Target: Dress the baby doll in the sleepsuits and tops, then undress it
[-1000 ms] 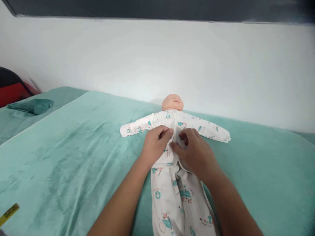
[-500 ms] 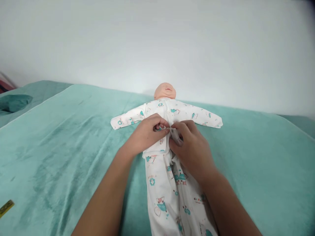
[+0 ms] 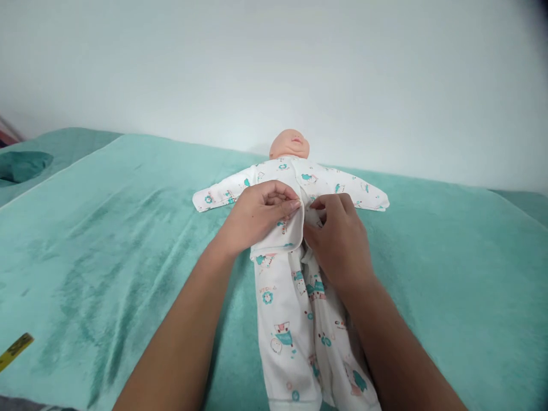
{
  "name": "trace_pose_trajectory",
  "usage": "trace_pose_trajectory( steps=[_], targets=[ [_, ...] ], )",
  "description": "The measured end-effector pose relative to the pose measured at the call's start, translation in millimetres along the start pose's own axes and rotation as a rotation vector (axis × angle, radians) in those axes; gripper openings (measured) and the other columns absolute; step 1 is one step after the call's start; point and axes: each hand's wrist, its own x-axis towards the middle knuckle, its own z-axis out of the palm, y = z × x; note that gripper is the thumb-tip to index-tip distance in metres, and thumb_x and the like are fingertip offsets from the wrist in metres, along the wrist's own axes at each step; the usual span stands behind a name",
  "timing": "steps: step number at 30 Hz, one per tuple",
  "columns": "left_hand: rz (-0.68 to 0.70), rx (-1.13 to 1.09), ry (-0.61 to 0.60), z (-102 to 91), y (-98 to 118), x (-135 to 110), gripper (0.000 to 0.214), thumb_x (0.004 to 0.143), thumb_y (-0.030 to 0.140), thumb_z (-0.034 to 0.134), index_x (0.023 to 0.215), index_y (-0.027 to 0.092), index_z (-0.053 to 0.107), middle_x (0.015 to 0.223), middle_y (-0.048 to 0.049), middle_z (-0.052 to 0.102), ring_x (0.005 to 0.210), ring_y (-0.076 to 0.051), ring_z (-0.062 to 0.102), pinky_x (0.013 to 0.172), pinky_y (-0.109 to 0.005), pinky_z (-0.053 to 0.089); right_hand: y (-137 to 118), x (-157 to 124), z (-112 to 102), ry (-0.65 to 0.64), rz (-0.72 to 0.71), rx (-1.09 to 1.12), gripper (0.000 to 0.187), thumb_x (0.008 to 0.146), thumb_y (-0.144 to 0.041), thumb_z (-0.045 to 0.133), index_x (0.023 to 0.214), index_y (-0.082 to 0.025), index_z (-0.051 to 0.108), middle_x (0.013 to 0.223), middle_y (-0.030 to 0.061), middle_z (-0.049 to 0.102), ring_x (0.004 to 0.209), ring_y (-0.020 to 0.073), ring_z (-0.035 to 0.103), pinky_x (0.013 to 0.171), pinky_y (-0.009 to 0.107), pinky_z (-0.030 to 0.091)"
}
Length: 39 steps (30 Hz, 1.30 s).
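A baby doll [image 3: 289, 144] lies on its back with its arms spread, dressed in a white printed baby shirt [image 3: 274, 171] and matching trousers [image 3: 278, 319]. At the shirt's front opening, my left hand [image 3: 268, 214] pinches the edge of the left-hand panel between thumb and fingertips. My right hand [image 3: 338, 234] has its fingers closed on the other front panel, a short gap away. Whatever fastener lies along these edges is too small to make out. Part of the shirt's right side is covered by my right hand.
Under the doll spreads a green plush cover [image 3: 128, 257], wrinkled on the left. A white wall [image 3: 274, 68] rises just behind the doll's head. A yellow strip with dark markings [image 3: 16, 350] lies at the lower left.
The two shirt edges, close together before, are now a little apart, the left one lifted. My right hand has shifted slightly right. The whole view has tilted down a bit.
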Motion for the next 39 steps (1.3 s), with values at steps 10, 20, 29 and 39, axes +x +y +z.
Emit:
trace_pose_trajectory(
  steps=[10, 20, 29, 39],
  targets=[
    [-0.035, -0.065, 0.043, 4.1, -5.3, 2.4, 0.012, 0.081, 0.029, 0.07, 0.084, 0.017, 0.072, 0.07, 0.0004, 0.065, 0.062, -0.009, 0.057, 0.06, -0.021, 0.047, 7.2, 7.2, -6.0, -0.026, 0.005, 0.071, 0.004, 0.081, -0.024, 0.059, 0.079, -0.021, 0.057, 0.082, 0.0023, 0.063, 0.067, 0.0155, 0.053, 0.064, 0.03, 0.037],
    [-0.028, -0.036, 0.036, 6.6, -6.6, 3.1, 0.013, 0.081, 0.03, 0.068, 0.084, 0.018, 0.072, 0.068, 0.0008, 0.063, 0.063, -0.01, 0.056, 0.061, -0.021, 0.046, -1.4, 2.6, -9.1, -0.095, -0.001, -0.106, 0.007, 0.079, -0.024, 0.056, 0.085, -0.023, 0.053, 0.089, 0.0066, 0.063, 0.073, 0.0213, 0.053, 0.057, 0.03, 0.029],
    [-0.032, -0.053, 0.039, 7.2, -4.6, 2.9, 0.011, 0.08, 0.028, 0.068, 0.081, 0.018, 0.071, 0.067, 0.0011, 0.061, 0.061, -0.009, 0.053, 0.058, -0.02, 0.043, 4.7, 5.8, -8.1, -0.006, 0.051, 0.042, 0.009, 0.082, -0.028, 0.054, 0.075, -0.022, 0.056, 0.067, 0.0002, 0.06, 0.057, 0.015, 0.047, 0.06, 0.03, 0.033],
    [-0.042, -0.055, 0.071, 10.2, -2.6, 2.3, 0.009, 0.079, 0.026, 0.069, 0.081, 0.018, 0.072, 0.073, -0.0001, 0.066, 0.063, -0.009, 0.056, 0.06, -0.021, 0.046, 11.7, 8.3, -2.7, 0.034, 0.212, 0.515, 0.015, 0.081, -0.034, 0.058, 0.078, -0.021, 0.066, 0.07, -0.0008, 0.064, 0.065, 0.0149, 0.057, 0.062, 0.027, 0.043]
  ],
)
